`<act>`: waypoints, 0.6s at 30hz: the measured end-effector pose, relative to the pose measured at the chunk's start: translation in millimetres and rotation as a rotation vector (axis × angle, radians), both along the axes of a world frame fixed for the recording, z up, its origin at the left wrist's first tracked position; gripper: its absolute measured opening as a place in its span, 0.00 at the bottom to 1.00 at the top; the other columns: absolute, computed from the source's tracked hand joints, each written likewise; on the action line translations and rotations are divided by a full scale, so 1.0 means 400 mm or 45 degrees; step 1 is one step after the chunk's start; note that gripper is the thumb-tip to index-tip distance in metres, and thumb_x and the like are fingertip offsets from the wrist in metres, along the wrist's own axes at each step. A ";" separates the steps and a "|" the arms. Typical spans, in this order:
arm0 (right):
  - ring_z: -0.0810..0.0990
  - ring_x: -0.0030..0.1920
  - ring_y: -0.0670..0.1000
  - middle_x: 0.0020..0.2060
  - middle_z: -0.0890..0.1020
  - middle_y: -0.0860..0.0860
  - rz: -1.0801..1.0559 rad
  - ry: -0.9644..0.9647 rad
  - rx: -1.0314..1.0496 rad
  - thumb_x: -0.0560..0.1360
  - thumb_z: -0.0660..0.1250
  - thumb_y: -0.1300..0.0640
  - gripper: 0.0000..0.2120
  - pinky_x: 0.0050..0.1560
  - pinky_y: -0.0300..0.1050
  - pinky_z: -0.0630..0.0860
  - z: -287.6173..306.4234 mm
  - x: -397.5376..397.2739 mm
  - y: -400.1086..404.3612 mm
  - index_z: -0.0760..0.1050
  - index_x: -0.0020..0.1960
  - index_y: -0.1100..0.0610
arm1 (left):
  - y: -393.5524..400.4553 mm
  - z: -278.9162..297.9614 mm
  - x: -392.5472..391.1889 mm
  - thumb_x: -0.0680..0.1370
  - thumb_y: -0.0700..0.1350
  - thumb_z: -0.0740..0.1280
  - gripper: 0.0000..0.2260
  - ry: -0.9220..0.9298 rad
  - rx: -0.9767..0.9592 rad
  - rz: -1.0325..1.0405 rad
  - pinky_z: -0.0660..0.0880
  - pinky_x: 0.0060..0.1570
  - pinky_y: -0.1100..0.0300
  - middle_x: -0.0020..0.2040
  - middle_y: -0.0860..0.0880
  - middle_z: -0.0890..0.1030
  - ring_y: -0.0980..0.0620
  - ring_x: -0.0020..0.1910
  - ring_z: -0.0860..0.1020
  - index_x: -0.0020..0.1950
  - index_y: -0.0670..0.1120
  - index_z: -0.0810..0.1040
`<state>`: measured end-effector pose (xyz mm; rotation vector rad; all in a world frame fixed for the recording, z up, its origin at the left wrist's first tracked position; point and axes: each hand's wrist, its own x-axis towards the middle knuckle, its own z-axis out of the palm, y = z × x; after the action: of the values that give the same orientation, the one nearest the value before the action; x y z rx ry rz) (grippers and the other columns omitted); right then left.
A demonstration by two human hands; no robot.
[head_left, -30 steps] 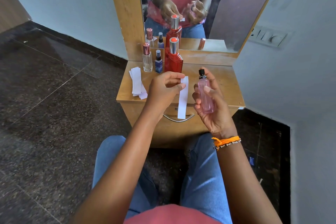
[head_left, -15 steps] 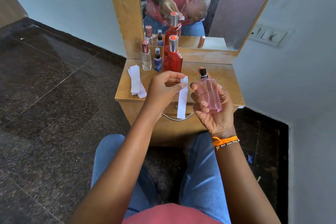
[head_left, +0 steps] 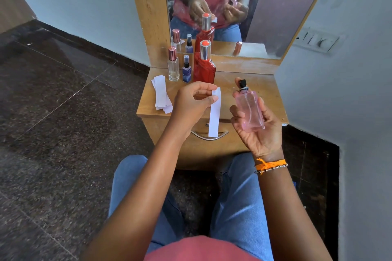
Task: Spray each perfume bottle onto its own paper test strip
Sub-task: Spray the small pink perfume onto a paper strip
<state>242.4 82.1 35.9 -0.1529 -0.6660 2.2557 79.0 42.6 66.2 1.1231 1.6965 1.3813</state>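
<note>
At centre frame the left hand (head_left: pixel 192 101) pinches the top of a white paper test strip (head_left: pixel 214 112), which hangs free over the front edge of the wooden dressing table (head_left: pixel 263 91); just right of it the right hand (head_left: pixel 257 125) is wrapped around a pink perfume bottle (head_left: pixel 250 110), upright, its black spray head (head_left: pixel 242 84) uncovered and no finger on it yet.

The risks, as I judge them: the nozzle's facing cannot be read, so a press might send mist past the strip; the strip is limp, held by one end, and could swing away; spray could drift onto the spare strips (head_left: pixel 161 94) left of centre.

No label shows on the pink bottle; the small blue bottle (head_left: pixel 186 71), clear bottle (head_left: pixel 173 68) and red bottle (head_left: pixel 204 65) carry nothing legible; mirrored shirt lettering at top is cropped.
</note>
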 end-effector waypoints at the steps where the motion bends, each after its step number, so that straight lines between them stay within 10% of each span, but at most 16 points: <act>1: 0.80 0.38 0.51 0.52 0.81 0.57 -0.018 -0.049 0.022 0.73 0.67 0.55 0.19 0.38 0.42 0.81 0.004 0.006 0.004 0.73 0.62 0.59 | 0.000 -0.001 -0.001 0.74 0.42 0.70 0.09 -0.005 0.000 -0.001 0.75 0.36 0.74 0.45 0.59 0.80 0.62 0.47 0.78 0.52 0.52 0.80; 18: 0.72 0.29 0.51 0.45 0.73 0.57 -0.383 -1.299 0.860 0.80 0.57 0.59 0.12 0.27 0.41 0.67 0.077 -0.048 0.011 0.72 0.62 0.54 | 0.015 -0.022 0.009 0.73 0.41 0.71 0.22 0.003 -0.091 -0.029 0.76 0.54 0.55 0.48 0.55 0.81 0.55 0.52 0.79 0.65 0.51 0.71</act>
<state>223.2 86.7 66.8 -1.0116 -1.7390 1.4398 82.5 48.6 57.6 1.1014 1.7162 1.2951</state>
